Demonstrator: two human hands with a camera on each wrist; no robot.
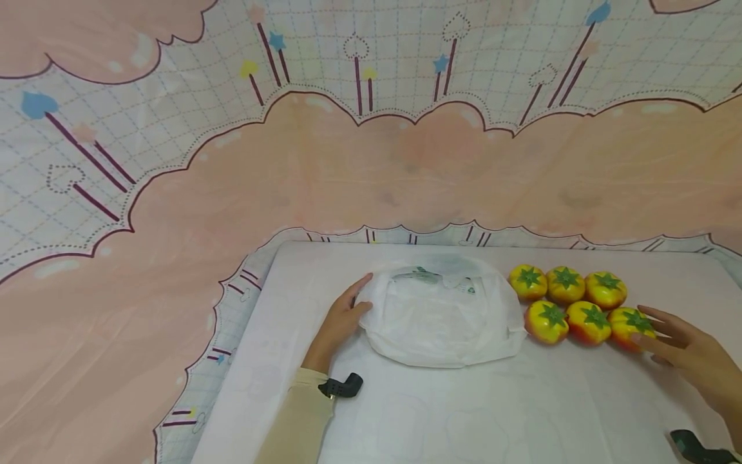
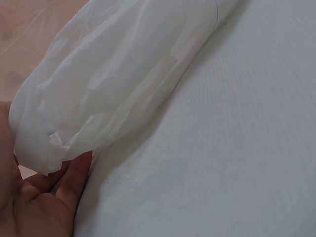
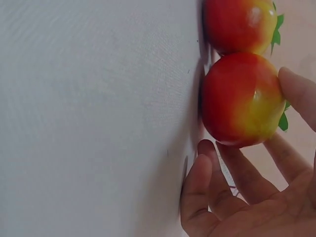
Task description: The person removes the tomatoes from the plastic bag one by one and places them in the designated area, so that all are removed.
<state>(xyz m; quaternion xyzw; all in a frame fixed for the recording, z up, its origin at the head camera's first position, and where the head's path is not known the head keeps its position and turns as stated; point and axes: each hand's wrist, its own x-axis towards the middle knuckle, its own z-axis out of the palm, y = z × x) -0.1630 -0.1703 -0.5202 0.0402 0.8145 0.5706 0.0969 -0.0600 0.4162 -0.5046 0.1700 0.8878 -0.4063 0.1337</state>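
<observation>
A white plastic bag (image 1: pixel 440 328) with faint green print lies flat and slightly puffed on the white table. My left hand (image 1: pixel 342 319) holds its left edge, and in the left wrist view the fingers (image 2: pixel 74 180) curl beneath the crumpled plastic (image 2: pixel 98 94). To the right of the bag are several shiny yellow-red toy tomatoes with green star-shaped tops, in two rows. At the right end of the front row, my right hand (image 1: pixel 684 345) grips one tomato (image 3: pixel 242 98) between thumb and fingers. Another tomato (image 3: pixel 239 24) touches it on the far side.
The white table (image 1: pixel 464 412) ends at the back against a peach-and-white printed curtain (image 1: pixel 406 174). More tomatoes stand close together, such as a back-row tomato (image 1: pixel 527 282) beside the bag. A dark wrist strap (image 1: pixel 342 385) is on the left sleeve.
</observation>
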